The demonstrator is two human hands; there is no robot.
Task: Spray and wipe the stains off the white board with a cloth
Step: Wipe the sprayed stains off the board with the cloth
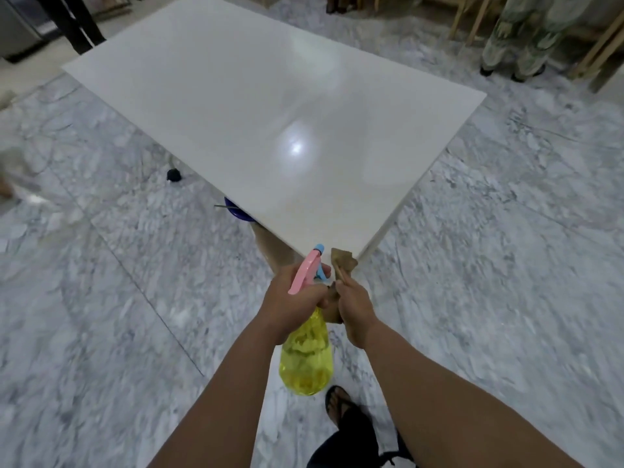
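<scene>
- Both hands were full and close together just short of the board's near corner: our left hand (297, 292) gripped the neck of the spray bottle (307, 352), and our right hand (354, 305) was clenched around a brown cloth (342, 263).
- Nothing we could see suggested that spraying had begun; no wet patch or droplets showed on the white board (270, 106), so we judged the task to be at its very start, with both the spraying and the wiping left to do.
- The bottle had a clear yellow body, a pink head and a blue trigger and nozzle, and its nozzle pointed toward the board's near corner.
- The board lay flat and raised above the marble floor (101, 298), stretching from that near corner to the far left.
- Its surface looked glossy, with a bright lamp reflection near the middle; a faint yellowish tinge near the closest edge might have been staining, though we could not tell for sure.
- The cloth's crumpled end stuck up from our fist beside the nozzle, not yet touching the board.
</scene>
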